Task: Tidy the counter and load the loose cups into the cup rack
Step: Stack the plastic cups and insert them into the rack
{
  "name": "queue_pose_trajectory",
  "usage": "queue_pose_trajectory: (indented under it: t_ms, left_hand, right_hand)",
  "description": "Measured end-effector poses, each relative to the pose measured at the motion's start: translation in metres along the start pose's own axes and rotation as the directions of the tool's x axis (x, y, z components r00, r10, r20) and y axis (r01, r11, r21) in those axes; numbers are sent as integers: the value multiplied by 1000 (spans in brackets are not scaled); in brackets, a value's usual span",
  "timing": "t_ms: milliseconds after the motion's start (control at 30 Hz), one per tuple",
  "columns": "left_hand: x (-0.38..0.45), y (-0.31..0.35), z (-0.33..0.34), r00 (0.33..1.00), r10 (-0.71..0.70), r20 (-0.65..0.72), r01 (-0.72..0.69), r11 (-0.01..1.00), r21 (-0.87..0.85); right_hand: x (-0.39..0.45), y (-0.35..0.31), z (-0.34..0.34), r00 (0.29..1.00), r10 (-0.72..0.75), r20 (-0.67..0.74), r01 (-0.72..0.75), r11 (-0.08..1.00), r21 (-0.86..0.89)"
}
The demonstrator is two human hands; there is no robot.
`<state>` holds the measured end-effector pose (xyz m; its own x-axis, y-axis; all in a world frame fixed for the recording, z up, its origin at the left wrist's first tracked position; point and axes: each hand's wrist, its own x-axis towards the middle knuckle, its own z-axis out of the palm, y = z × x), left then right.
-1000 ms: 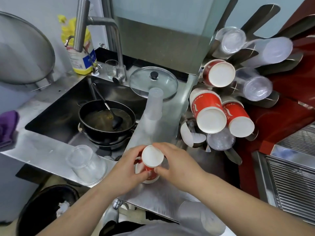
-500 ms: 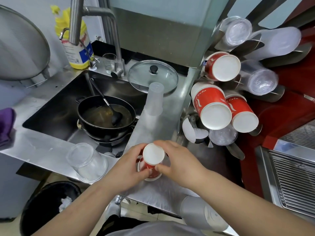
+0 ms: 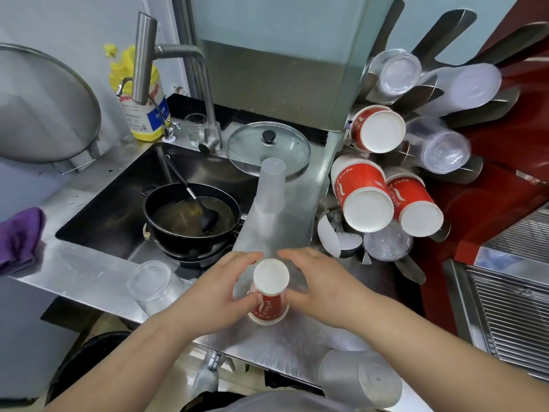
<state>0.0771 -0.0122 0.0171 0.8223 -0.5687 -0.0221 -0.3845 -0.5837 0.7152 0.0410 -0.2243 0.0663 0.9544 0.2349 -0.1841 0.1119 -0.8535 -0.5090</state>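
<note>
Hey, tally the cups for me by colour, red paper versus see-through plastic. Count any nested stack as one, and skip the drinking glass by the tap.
Red paper: 4 (rack red cups, held red cup)
Clear or frosted plastic: 7 (rack plastic cups, loose plastic cups)
Total: 11

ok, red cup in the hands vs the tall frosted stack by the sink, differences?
The red cup is opaque printed paper; the frosted stack is translucent and plain. The red cup is short and held by the left hand and right hand; the frosted stack is taller and untouched. Both stand upside down on the counter.
</note>
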Motion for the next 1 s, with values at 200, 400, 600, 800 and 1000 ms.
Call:
queue_pose_trajectory:
  t_ms: [200,400,600,800,1000]
  left_hand:
    - [-3,38,-27,975,210,72,-219,965,147]
    - [2,95,-29,915,294,275,-342,929,145]
    - [1,120,10,818,334,469,-405,913,56]
    - [-6,116,56,832,266,486,-305,952,0]
    - [-8,104,88,855,151,496,-177,984,5]
  right_hand:
    - [-20,15,-30,997,31,65,-25,996,-91]
    - [-59,34,-65,977,85,197,-45,979,-198]
    - [-126,58,-67,977,171,129,-157,982,-108]
    - [-180,70,-15,960,271,65,-278,943,181]
    - [-181,70,31,922,387,-16,-312,766,562]
